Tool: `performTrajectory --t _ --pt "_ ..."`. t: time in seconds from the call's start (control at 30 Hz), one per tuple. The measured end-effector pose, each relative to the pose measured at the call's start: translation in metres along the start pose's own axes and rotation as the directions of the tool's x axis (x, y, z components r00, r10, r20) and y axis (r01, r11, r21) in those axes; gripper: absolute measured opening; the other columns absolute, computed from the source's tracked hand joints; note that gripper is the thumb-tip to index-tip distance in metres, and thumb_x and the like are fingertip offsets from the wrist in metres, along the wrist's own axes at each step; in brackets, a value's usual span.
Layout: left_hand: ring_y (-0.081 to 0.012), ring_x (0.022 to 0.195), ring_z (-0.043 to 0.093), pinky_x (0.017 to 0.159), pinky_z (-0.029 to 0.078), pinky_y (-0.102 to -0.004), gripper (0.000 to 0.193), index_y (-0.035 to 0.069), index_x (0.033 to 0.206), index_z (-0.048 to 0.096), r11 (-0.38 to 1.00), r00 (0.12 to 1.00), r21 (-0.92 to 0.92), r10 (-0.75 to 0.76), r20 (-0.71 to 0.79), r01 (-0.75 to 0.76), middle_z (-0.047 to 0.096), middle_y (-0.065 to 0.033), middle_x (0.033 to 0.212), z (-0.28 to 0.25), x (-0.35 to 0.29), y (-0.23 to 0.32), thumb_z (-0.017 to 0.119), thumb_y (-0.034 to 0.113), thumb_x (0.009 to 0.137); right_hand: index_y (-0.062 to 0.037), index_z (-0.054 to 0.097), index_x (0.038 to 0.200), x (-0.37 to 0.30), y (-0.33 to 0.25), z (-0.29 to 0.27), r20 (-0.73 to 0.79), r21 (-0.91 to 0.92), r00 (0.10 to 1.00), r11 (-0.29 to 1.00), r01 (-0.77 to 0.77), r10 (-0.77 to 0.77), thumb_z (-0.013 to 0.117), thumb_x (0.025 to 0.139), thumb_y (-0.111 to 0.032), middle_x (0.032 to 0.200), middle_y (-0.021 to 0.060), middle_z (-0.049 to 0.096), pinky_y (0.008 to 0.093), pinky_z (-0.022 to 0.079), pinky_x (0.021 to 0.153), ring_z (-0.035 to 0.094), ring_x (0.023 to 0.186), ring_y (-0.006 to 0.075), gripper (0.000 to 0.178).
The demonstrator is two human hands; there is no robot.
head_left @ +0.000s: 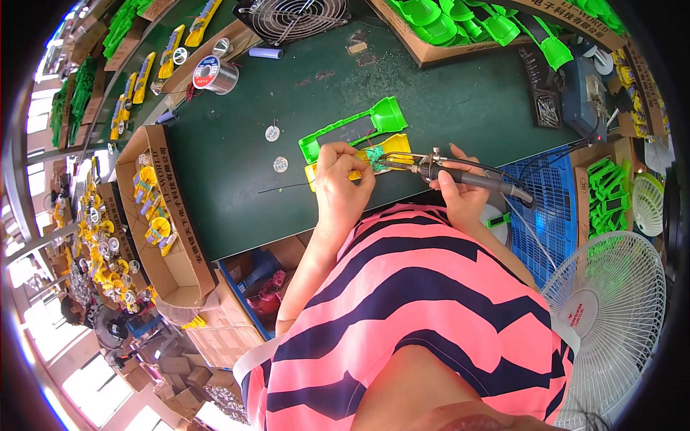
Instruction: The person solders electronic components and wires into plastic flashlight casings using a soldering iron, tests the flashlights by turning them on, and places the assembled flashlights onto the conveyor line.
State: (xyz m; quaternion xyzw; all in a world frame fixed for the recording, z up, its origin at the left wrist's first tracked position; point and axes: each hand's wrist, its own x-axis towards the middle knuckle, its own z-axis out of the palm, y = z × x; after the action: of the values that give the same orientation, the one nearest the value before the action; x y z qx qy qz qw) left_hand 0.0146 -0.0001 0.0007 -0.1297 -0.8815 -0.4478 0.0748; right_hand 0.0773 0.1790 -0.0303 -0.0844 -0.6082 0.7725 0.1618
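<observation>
My right hand [461,188] is wrapped round the dark handle of a soldering iron [467,179], which has a thin metal feed tube along it. The iron's tip reaches a small green circuit board [375,156] in a yellow plastic housing [399,147]. Over the left part of that housing, my left hand [343,179] is closed with fingers pinched together; what they hold is hidden. A thin black wire [287,188] sticks out to the left beside this hand. Just beyond lies a green plastic housing [352,129] with a long rectangular opening, on the dark green table [244,144].
Two small round discs [272,133] lie left of the housings. Farther off are a solder wire spool [215,75], a blue cylindrical battery [266,53] and a metal-grilled fan [295,18]. A carton of green parts [431,54] stands at the back. A white fan [607,309] is at right.
</observation>
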Motion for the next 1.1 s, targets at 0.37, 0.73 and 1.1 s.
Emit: performTrajectory --t 0.37,0.73,1.1 --pt "-0.0271 0.079 0.051 0.068 0.043 -0.0346 0.011 0.0 0.064 0.054 1.0 1.0 0.024 0.001 0.028 -0.002 0.051 -0.0124 0.087 0.0 0.002 -0.002 0.063 -0.004 0.058 0.0055 0.053 0.094 0.0 -0.002 -0.002 -0.016 0.0 0.997 0.998 -0.07 0.07 0.059 0.075 0.005 0.114 0.0198 0.046 0.024 0.052 0.064 0.062 0.067 0.016 0.02" --pt "-0.0282 0.078 0.051 0.067 0.043 -0.0357 0.015 0.001 0.065 0.052 0.999 0.997 -0.023 0.028 0.067 -0.026 0.051 -0.0131 0.084 0.0 0.006 -0.007 0.064 -0.005 0.058 0.0056 0.053 0.096 0.003 -0.01 -0.012 -0.053 -0.067 0.997 0.996 0.06 -0.063 0.058 0.077 0.004 0.115 0.0207 0.048 0.0241 0.052 0.066 0.063 0.072 0.0195 0.019" --pt "-0.0254 0.062 0.053 0.055 0.044 -0.0324 0.018 0.006 0.063 0.053 0.81 0.937 0.485 0.344 0.064 -0.33 0.053 -0.0062 0.067 -0.051 -0.014 0.002 0.071 0.009 0.065 0.0068 0.052 0.096 0.003 -0.012 -0.012 -0.036 -0.05 0.998 0.997 0.059 -0.06 0.055 0.077 0.006 0.123 0.0233 0.04 0.0234 0.055 0.063 0.063 0.073 0.02 0.02"
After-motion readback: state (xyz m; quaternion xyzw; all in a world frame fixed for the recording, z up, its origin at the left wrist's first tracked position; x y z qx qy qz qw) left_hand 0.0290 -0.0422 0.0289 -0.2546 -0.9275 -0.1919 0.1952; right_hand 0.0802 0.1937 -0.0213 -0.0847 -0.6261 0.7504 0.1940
